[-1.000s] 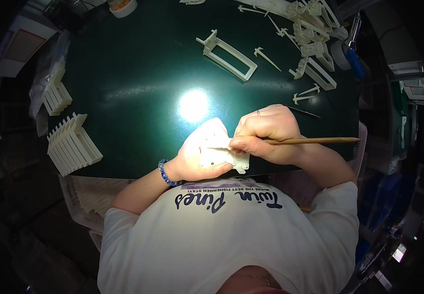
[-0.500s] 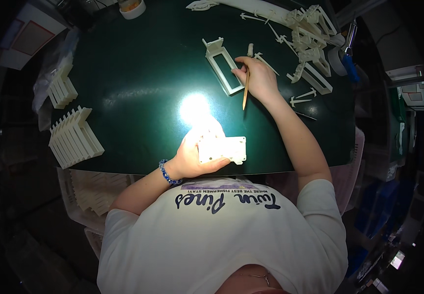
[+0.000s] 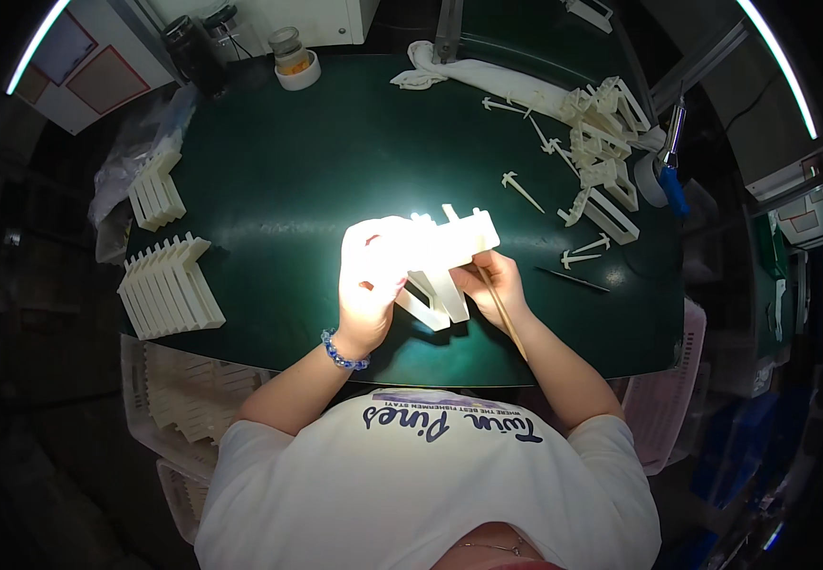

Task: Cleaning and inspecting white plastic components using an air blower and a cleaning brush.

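Both hands are together near the front of the green table, working on white plastic parts. My left hand [image 3: 366, 294], with a blue bead bracelet at the wrist, is closed on a white plastic plate [image 3: 468, 238]; strong glare washes out its fingers and much of the plate. Below the plate, a white rectangular frame [image 3: 451, 296] hangs tilted between the hands. My right hand [image 3: 501, 291] is closed round a thin wooden stick [image 3: 504, 318], which slants back toward the wrist. Its fingertips reach the white parts, but whether they grip them is hidden.
White plastic parts stand in rows [image 3: 172, 290] at the left. On the right are a pile of white frames [image 3: 602, 142], small white sprue-like pieces [image 3: 524, 192], a thin dark tool [image 3: 573, 279] and a blue-handled tool [image 3: 673, 190]. A glass jar [image 3: 288, 52] sits at the back.
The white frame has left the table and is now between my hands. My right hand has come back toward me, bringing the stick. My left hand has raised and tilted the plate.
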Demonstrator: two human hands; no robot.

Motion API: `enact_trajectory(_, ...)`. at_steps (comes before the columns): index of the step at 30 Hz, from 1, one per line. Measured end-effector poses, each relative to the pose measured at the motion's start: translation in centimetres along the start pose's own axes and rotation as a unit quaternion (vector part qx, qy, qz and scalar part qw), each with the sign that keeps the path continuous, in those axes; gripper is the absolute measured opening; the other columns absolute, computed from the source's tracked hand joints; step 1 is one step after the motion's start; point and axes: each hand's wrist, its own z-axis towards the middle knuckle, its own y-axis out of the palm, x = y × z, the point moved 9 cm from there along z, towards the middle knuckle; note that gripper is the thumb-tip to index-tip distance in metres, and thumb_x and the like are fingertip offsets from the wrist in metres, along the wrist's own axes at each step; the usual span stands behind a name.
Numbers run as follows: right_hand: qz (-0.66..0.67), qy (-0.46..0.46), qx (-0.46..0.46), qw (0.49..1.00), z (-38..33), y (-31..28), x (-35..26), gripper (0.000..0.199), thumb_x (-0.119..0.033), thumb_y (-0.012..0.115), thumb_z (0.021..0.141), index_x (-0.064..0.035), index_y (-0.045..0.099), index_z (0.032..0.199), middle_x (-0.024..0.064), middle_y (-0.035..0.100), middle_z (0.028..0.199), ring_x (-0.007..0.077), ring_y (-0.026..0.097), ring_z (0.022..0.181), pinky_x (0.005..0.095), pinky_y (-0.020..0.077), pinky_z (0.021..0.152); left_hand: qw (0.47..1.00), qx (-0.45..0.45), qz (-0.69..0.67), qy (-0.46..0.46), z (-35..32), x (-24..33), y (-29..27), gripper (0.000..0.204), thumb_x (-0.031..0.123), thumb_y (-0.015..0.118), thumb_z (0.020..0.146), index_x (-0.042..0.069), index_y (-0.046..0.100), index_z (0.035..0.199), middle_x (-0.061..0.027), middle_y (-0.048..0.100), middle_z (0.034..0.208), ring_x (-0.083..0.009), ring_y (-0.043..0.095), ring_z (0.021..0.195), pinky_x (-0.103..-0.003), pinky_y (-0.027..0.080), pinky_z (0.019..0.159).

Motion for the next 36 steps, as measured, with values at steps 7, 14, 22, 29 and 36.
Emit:
enact_trajectory(7, 0.176, 0.1, 0.048, 0.978, -2.2, -1.0, 3.6, 0.014, -0.005, 0.055, 0.084, 0.003, 0.062, 0.093, 0.0075, 0.06, 0.095, 0.0121, 0.058, 0.082, 0.0245, 0.0457, 0.072, 0.991, -0.101, 0.082, 0.011, -2.6, -1.2, 3.5, 0.082, 0.005, 0.082, 0.063, 0.002, 0.031, 0.127, -0.0153, 0.05, 0.119, -0.0234, 0.051, 0.113, -0.036, 0.042, 0.093)
enact_trajectory(14, 0.052, -0.039, 0.065, 0.996, -2.3, -5.7, -5.9, 0.041, -0.03, 0.03, 0.099, 0.0036, 0.054, 0.106, 0.0127, 0.058, 0.088, 0.0146, 0.058, 0.073, 0.0237, 0.0469, 0.067, 0.944, -0.229, 0.204, 0.121, -4.6, -1.4, 4.8, 0.07, 0.004, 0.079, 0.063, 0.005, 0.04, 0.122, -0.0224, 0.052, 0.118, -0.0311, 0.057, 0.104, -0.038, 0.045, 0.09)
enact_trajectory(22, -0.002, -0.083, 0.019, 0.996, -5.8, -5.3, -12.6, 0.044, -0.026, 0.045, 0.096, 0.0005, 0.053, 0.062, 0.0111, 0.051, 0.053, 0.0117, 0.046, 0.036, 0.0217, 0.0367, 0.033, 0.967, -0.224, 0.098, 0.074, -5.5, -3.9, 4.3, 0.068, 0.006, 0.08, 0.064, 0.006, 0.04, 0.119, -0.0247, 0.05, 0.12, -0.0358, 0.055, 0.109, -0.04, 0.047, 0.09)
enact_trajectory(29, -0.199, -0.137, -0.126, 0.962, -5.0, -2.1, -13.9, 0.031, -0.013, 0.051, 0.089, -0.0045, 0.052, 0.058, 0.0021, 0.055, 0.05, 0.0137, 0.052, 0.038, 0.024, 0.0395, 0.036, 0.954, -0.262, 0.111, 0.096, -4.5, -2.6, 5.3, 0.075, 0.006, 0.084, 0.059, 0.008, 0.035, 0.115, -0.0213, 0.047, 0.114, -0.0331, 0.053, 0.107, -0.05, 0.041, 0.096)
enact_trajectory(36, -0.283, -0.127, -0.219, 0.925, -3.5, -1.3, -14.0, 0.028, 0.0, 0.056, 0.081, -0.0048, 0.048, 0.054, 0.004, 0.055, 0.05, 0.0155, 0.053, 0.04, 0.0242, 0.0392, 0.035, 0.967, -0.233, 0.087, 0.059, -4.0, -3.1, 4.3, 0.046, 0.01, 0.075, 0.073, 0.0, 0.044, 0.106, -0.0226, 0.053, 0.107, -0.0339, 0.057, 0.1, -0.054, 0.043, 0.091)
